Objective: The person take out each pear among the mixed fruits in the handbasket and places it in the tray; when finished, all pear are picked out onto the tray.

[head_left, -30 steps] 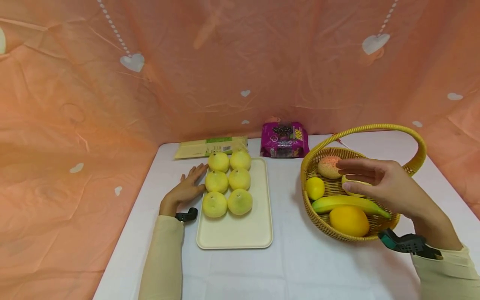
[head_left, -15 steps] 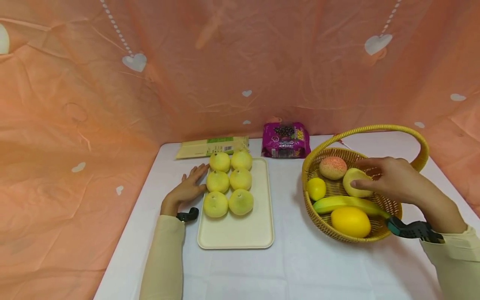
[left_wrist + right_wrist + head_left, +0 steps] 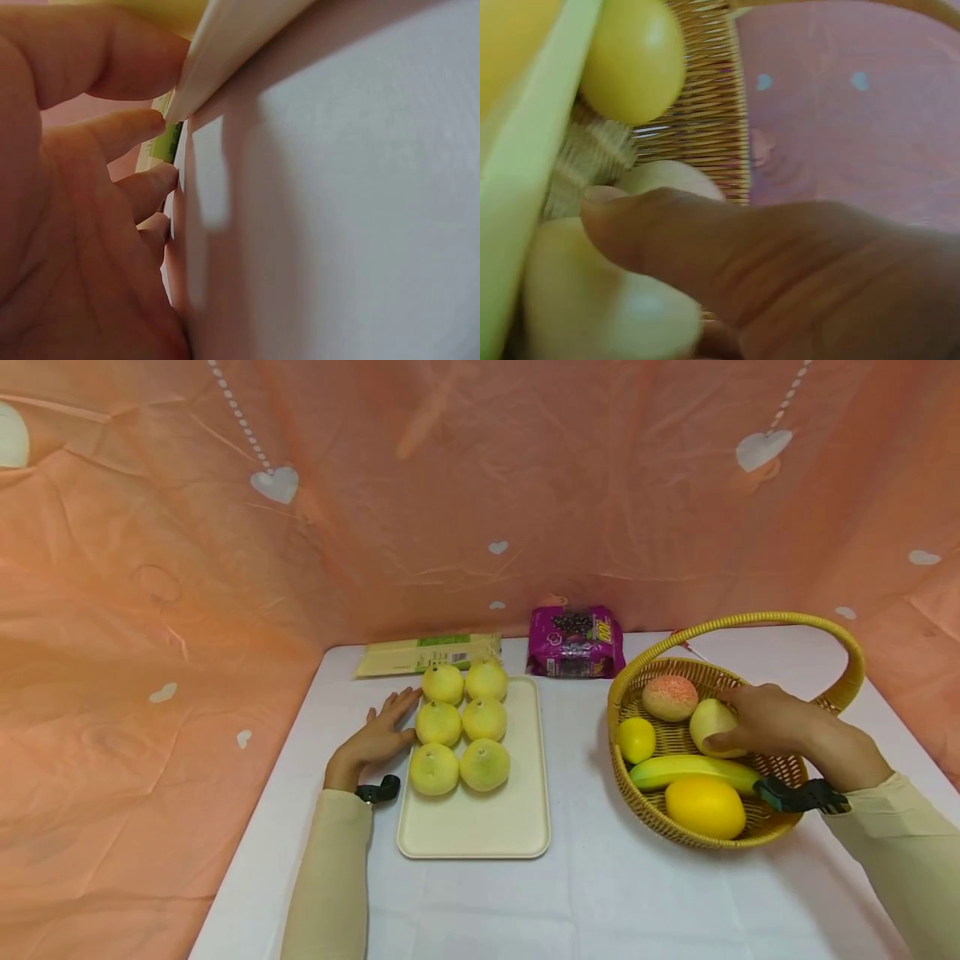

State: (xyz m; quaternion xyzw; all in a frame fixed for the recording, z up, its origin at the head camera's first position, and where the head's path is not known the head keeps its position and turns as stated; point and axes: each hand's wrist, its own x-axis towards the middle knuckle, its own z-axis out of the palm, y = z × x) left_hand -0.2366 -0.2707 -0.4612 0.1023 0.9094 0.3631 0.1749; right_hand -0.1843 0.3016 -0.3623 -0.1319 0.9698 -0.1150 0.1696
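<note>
In the head view my right hand (image 3: 768, 722) reaches into a wicker basket (image 3: 637, 806) and holds a pale yellow round fruit (image 3: 708, 720). Its thumb lies across the fruit (image 3: 607, 300) in the right wrist view; the other fingers are mostly hidden. Around it in the basket are a peach (image 3: 670, 697), a small lemon (image 3: 637, 741), a banana (image 3: 686, 769) and a larger yellow fruit (image 3: 705, 807). My left hand (image 3: 375, 739) rests with fingers extended at the left edge of a cream tray (image 3: 472, 835). Several pale yellow round fruits (image 3: 485, 765) sit on that tray in two columns.
At the back of the white table (image 3: 480, 910) lie a flat beige-and-green packet (image 3: 427, 655) and a purple packet (image 3: 574, 642) with grapes printed on it. The basket's tall handle (image 3: 757, 617) arches behind my right hand. An orange cloth (image 3: 450, 485) hangs beyond.
My right hand has lowered into the basket, and its thumb and fingers have closed round the pale yellow fruit. My left hand stays at the tray's edge.
</note>
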